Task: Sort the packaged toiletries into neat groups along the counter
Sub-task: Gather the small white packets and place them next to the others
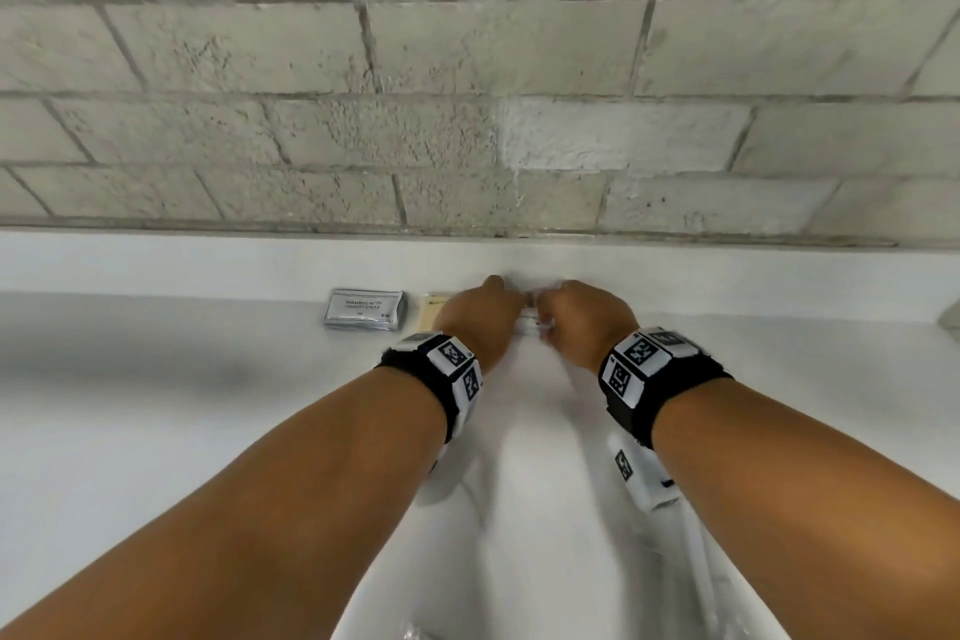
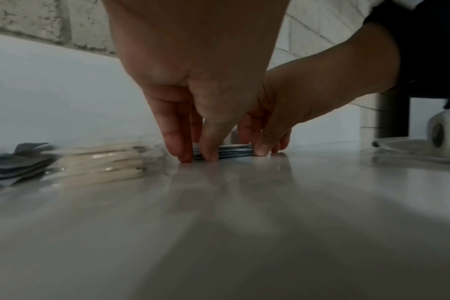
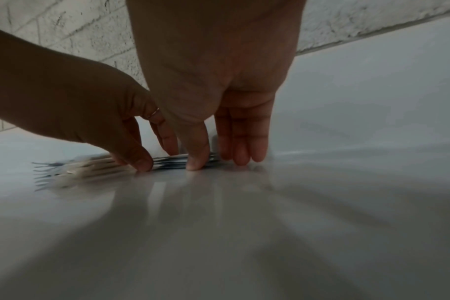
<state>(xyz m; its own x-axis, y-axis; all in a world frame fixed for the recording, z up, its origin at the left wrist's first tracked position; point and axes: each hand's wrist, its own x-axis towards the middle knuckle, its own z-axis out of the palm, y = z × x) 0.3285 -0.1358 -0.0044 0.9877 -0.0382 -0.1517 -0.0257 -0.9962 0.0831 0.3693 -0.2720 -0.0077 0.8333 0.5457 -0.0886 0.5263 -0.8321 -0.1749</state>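
The shampoo stack (image 1: 365, 309) sits at nine o'clock, cream packs (image 1: 434, 314) beside it. Your left hand (image 1: 480, 317) and right hand (image 1: 587, 322) — fingers nearly straight, tips down — hem a thin pile (image 2: 234, 151) at twelve. Squeeze unevenly and it may fan into the cream packs.

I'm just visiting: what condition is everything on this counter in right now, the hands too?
grey sachet stack, flat, neatly piled, untouched.
cream packet stack, flat, piled, next to the grey one.
thin packet stack, flat on the counter, fingertips of both hands against its edges.
left hand, fingers straight, pressing that stack.
right hand, fingers straight, pressing that stack.
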